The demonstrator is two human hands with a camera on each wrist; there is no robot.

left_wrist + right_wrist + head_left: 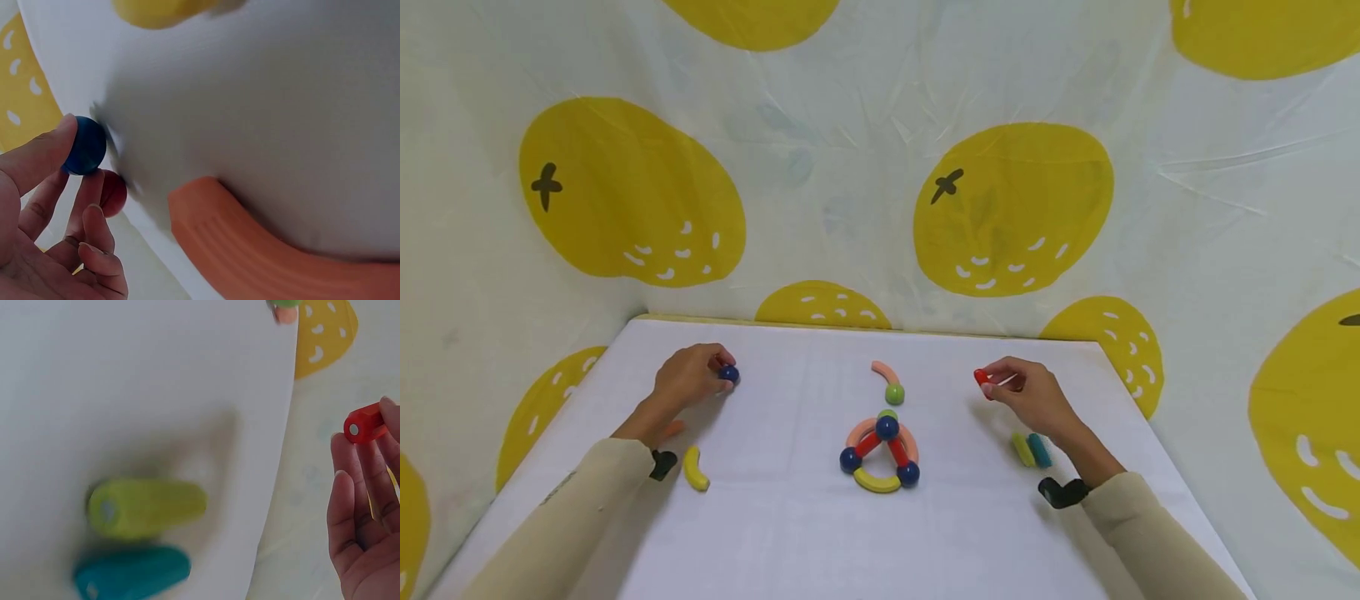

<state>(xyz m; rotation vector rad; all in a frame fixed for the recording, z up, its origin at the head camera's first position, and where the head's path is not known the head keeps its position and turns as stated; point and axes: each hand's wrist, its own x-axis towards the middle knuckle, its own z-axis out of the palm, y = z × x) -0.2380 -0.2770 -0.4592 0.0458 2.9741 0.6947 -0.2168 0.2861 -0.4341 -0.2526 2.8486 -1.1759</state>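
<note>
Between thumb and fingers, my left hand [688, 377] pinches a dark blue ball [88, 145] over the left back of the table. A red rounded piece [114, 195] shows just behind those fingers in the left wrist view, partly hidden. My right hand [1032, 394] holds up a short red magnetic stick [364, 424] by thumb and fingertips, its round metal end showing. In the middle of the table lies an assembly of blue balls [887, 428], red sticks [898, 452], a yellow curved stick [877, 482] and pink curved sticks [854, 432], with a green ball behind.
Behind the assembly, a pink curved stick [883, 371] touches a green ball [894, 393]. A yellow curved stick [695, 469] and an orange-pink curved one [250, 250] lie near my left forearm. Yellow-green [1022, 450] and teal [1040, 451] short sticks lie below my right hand.
</note>
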